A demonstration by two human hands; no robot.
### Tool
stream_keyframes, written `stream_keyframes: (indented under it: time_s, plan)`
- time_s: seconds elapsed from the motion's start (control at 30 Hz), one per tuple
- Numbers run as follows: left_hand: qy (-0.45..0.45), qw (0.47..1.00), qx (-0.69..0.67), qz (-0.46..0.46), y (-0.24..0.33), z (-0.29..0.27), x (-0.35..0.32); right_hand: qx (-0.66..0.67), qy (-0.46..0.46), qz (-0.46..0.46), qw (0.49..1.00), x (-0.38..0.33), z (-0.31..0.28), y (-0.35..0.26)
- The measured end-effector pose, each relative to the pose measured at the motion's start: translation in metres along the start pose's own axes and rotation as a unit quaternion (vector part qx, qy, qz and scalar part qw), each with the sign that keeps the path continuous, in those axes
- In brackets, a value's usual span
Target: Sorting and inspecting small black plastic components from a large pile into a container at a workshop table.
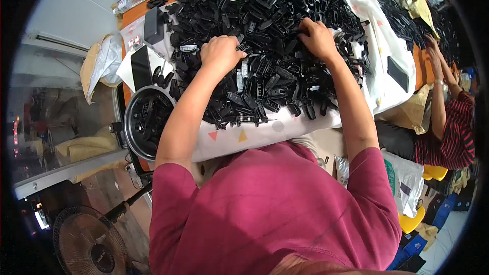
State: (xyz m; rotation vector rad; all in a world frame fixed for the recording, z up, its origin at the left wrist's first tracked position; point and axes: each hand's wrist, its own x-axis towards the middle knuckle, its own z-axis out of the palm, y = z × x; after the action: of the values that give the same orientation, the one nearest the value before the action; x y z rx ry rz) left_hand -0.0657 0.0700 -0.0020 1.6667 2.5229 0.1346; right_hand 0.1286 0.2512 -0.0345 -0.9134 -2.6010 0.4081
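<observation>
A broad heap of small black plastic pieces (pixel 275 79), clip-like and long, covers the table before me. My left hand (pixel 220 53) rests on the left part of the heap. Its fingers are curled, with thumb and forefinger bent toward black pieces; what they grip is too small to make out. Farther right, my right hand (pixel 318 40) reaches into the heap, fingers bent down among the pieces. Whatever lies between its fingertips is hidden in the black clutter. A few pale pieces (pixel 239 80) show just below my left hand.
At left stand a round metal bowl (pixel 128 127) of black pieces, a dark phone-like slab (pixel 141 69), a black box (pixel 153 25) and a plastic bottle (pixel 133 1). A phone (pixel 398 74) lies on white sheeting at right. A co-worker's arm (pixel 437 97) reaches another heap. A fan (pixel 91 242) stands lower left.
</observation>
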Motion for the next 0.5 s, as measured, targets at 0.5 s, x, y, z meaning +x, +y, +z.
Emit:
stream_keyframes:
  time_s: [0.5]
  plan:
    - [-0.133,0.570,-0.810,0.038,0.024,-0.038,-0.031,0.284,0.107,-0.134,0.943,-0.040,-0.049,-0.105]
